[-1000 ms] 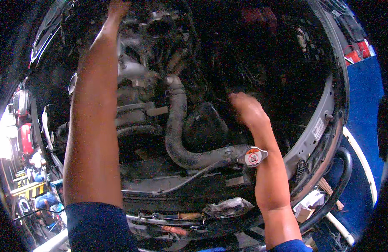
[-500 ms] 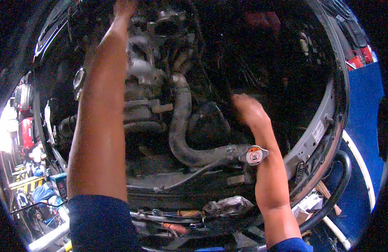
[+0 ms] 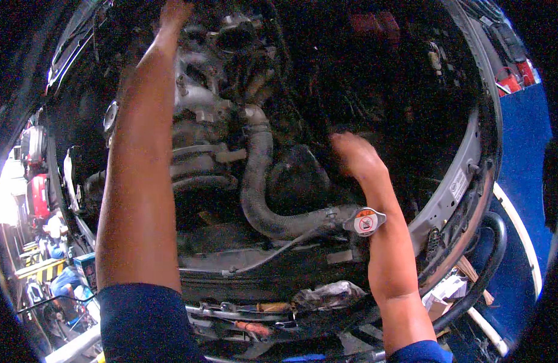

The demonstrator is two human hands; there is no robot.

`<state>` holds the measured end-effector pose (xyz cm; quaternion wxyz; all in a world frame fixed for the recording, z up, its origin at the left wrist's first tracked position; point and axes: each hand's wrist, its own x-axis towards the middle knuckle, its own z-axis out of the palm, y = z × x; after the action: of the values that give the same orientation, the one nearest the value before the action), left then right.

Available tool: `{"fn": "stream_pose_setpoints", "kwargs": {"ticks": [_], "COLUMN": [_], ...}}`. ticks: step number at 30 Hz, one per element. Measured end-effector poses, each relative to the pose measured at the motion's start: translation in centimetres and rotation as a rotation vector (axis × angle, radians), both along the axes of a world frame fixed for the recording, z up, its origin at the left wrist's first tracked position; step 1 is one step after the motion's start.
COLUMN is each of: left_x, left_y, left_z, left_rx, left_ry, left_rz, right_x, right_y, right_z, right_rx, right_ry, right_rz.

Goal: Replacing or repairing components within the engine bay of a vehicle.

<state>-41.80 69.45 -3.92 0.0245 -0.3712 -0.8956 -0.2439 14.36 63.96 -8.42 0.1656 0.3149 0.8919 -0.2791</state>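
My left arm reaches up across a car engine (image 3: 194, 91); my left hand (image 3: 173, 15) is at its far top, fingers too dim to read. My right hand (image 3: 354, 154) is curled among dark parts right of the thick coolant hose (image 3: 258, 181), its blurred fingers closed on something I cannot make out. A metal radiator cap (image 3: 365, 222) with an orange and white label sits at the hose's near end, beside my right forearm, which passes under or behind it.
A screwdriver with an orange handle (image 3: 252, 328), other tools and a crumpled bag (image 3: 327, 296) lie along the front of the bay. A grey body rail (image 3: 445, 193) curves at right, before a blue surface (image 3: 524, 151). Bright workshop clutter (image 3: 40, 199) fills the left.
The whole view shifts slightly sideways and back between frames. Both arms stay in about the same places, with only slight motion at my hands.
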Motion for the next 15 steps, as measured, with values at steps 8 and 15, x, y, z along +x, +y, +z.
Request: {"fn": "stream_pose_setpoints", "kwargs": {"ticks": [8,15], "left_x": [0.4,2.6], "left_y": [-0.2,-1.7], "left_z": [1.0,0.9], "left_rx": [-0.226,0.087], "left_ry": [0.193,0.139], "left_rz": [-0.011,0.102], "right_x": [0.1,-0.2], "right_y": [0.1,0.2], "right_z": [-1.0,-1.4], "right_rx": [0.010,0.017], "right_ry": [0.017,-0.024], "right_rz": [0.010,0.026]}}
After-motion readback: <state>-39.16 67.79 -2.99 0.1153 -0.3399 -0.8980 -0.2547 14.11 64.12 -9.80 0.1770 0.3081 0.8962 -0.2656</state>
